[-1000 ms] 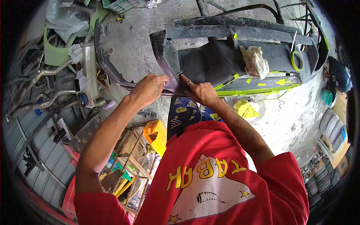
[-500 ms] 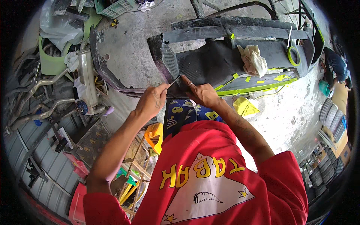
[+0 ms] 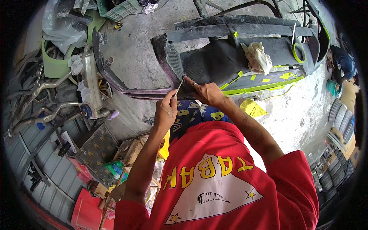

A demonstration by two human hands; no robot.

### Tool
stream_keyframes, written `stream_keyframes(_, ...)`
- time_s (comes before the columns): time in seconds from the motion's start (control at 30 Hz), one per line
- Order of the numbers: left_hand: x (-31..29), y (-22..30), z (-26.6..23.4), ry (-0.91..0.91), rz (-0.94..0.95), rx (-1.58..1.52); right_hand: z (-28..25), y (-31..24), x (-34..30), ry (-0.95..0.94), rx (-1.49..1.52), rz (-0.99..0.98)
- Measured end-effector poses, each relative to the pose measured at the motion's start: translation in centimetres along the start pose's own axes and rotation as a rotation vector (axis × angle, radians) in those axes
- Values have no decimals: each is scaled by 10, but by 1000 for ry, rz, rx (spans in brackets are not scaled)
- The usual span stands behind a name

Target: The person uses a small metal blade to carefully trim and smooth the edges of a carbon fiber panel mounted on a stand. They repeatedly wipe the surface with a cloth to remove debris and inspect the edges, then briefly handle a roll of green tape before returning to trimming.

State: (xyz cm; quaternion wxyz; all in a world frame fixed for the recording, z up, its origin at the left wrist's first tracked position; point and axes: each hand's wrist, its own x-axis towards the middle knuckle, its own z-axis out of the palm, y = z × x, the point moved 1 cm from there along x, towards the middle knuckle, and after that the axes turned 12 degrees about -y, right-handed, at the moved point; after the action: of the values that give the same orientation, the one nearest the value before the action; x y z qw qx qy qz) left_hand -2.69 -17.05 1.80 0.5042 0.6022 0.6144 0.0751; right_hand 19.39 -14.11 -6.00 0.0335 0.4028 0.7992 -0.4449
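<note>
A dark car bumper (image 3: 214,57) with mesh-patterned corners lies in front of me, its lower edge lined with yellow-green masking tape (image 3: 264,88). My left hand (image 3: 167,110) is closed around a slim, pale, blade-like tool (image 3: 179,86); its exact kind is unclear. The tool's tip touches the bumper's dark panel beside the left mesh corner. There, my right hand (image 3: 209,94) rests on the panel, its index finger stretched to the tip and the other fingers partly bent. A crumpled cream cloth (image 3: 257,58) and a roll of yellow-green tape (image 3: 299,53) sit on the bumper's right half.
Metal exhaust pipes (image 3: 46,86) and a silver muffler (image 3: 90,76) are piled at the left. A green crate (image 3: 119,9) stands at the far left. Beyond the bumper's right end, a person (image 3: 343,63) is near stacked tyres (image 3: 337,115). A yellow cloth-like piece (image 3: 253,108) lies below the bumper.
My left hand has swung right and nearer to me, so the tool now stands more steeply. My right index finger stays by the tool's tip.
</note>
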Motion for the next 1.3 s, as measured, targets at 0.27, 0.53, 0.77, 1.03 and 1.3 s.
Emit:
stream_keyframes(0.27, 9, -1, -22, -89, 43, 40, 4, 3, -2, 29, -6, -35)
stream_keyframes(0.53, 10, 16, -32, -169, -41, 39, 2, 4, -2, 16, 24, -43)
stream_keyframes(0.77, 23, 13, -38, -190, 48, 142, 1, 2, -2, -1, 14, -34)
stream_keyframes(1.03, 38, 15, -54, -283, 66, 117, 6, 8, 0, -41, 40, -28)
stream_keyframes(1.3, 37, 7, -52, -263, 101, 63, -4, 0, -1, -54, 29, -8)
